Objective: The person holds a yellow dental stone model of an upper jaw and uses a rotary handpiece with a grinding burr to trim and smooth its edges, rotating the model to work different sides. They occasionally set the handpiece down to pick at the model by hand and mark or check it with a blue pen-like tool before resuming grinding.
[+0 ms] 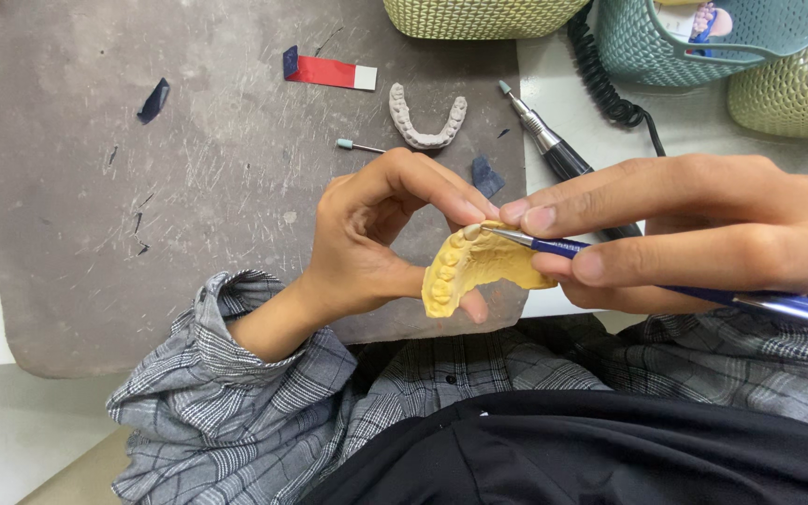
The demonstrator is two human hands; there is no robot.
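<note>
My left hand (376, 238) grips a yellow plaster cast of a row of teeth (472, 271), thumb under it and fingers curled over its top. My right hand (694, 234) holds a thin blue-handled metal tool (666, 285) like a pen. The tool's tip rests on the front teeth of the cast. Both hands hover over the near edge of a scratched grey work mat (142, 206), above my lap.
On the mat lie a grey tooth arch (425, 120), a red, white and blue strip (329, 71), a small burr with a green tip (357, 146) and dark blue scraps (153, 100). A handpiece (554, 145) with a coiled black cord (600, 70) lies at right. Woven baskets (703, 42) stand along the back.
</note>
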